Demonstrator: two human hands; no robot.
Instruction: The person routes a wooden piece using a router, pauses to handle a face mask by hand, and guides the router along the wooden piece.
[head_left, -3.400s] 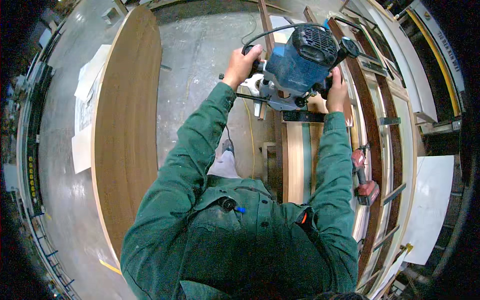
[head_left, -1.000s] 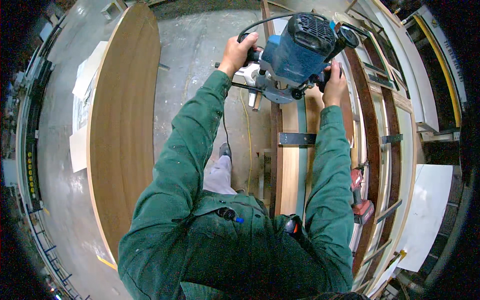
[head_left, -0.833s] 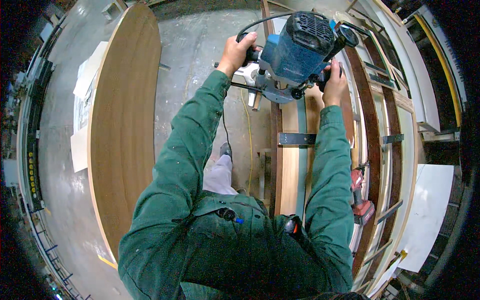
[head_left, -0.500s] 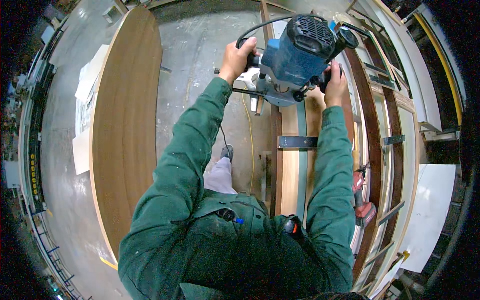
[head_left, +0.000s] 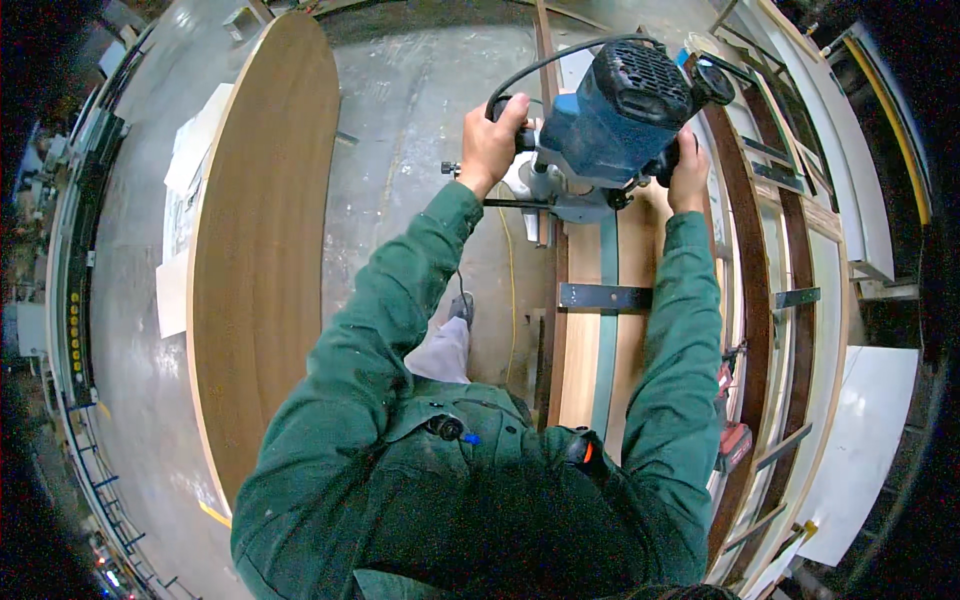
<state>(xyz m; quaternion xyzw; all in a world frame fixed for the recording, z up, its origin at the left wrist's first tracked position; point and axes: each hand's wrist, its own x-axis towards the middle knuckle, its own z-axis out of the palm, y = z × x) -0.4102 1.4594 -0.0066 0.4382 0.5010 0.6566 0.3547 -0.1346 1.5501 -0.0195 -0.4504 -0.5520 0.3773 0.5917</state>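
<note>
A blue and black plunge router [head_left: 615, 115] is gripped between my two hands over a long wooden workpiece. My left hand [head_left: 490, 145] wraps round its left knob handle. On the other side my right hand [head_left: 688, 172] closes round the right handle, partly hidden by the motor body. The router's base is over a pale board [head_left: 583, 355] with a grey-green strip [head_left: 608, 350] along it; whether it touches the wood I cannot tell. Nearer to me, a dark metal bar [head_left: 605, 297] lies across the board. A black cable [head_left: 530, 68] arches from the router top past my left hand.
At left stands a large brown wooden panel [head_left: 265, 240] with a rounded far end. A red cordless power tool [head_left: 735, 440] lies beside my right forearm, among dark wooden rails [head_left: 755, 330]. A yellow cord [head_left: 512, 280] runs along the concrete floor. White sheets [head_left: 870, 440] stand at right.
The router and both my hands sit slightly further right in the picture, and the motor body leans a little more. The whole scene has also shifted a little. Both grips stay the same.
</note>
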